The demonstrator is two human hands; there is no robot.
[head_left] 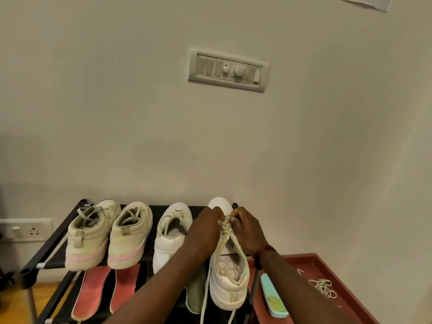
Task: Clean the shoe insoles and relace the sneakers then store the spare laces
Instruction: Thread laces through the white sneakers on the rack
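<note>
relacing in hand, by the look of it. both hands up at the toe-end eyelets of the rightmost white sneaker (pixel 228 284), standing heel toward the camera on the top shelf of the black shoe rack (pixel 50 244), just beside its white partner (pixel 171 242). left hand (pixel 205 228) in a closed grip, fingertips pinching the lace (pixel 225 224) from the left. right hand (pixel 247 228) curled the same way, pinching the same lace from the right. lacing bunched near the toe, rest of the opening seemingly unlaced, loose ends trailing down past the heel and off the shelf edge.

judged roughly midway through the task. pink insoles (pixel 92 293) and a greenish insole (pixel 195 293) lying out on the lower shelf, not yet back in any shoe. spare laces (pixel 323 287) coiled in the red tray (pixel 327 263) to the right, near a teal brush (pixel 273 298), not yet stored.

next, probably: drawing this crossing snug, then feeding each end through the following pair of eyelets. calls for even tension and matched end lengths.

no brand, label or writing legible anywhere. pale squares printed inside the sneaker, too blurred to read.
</note>
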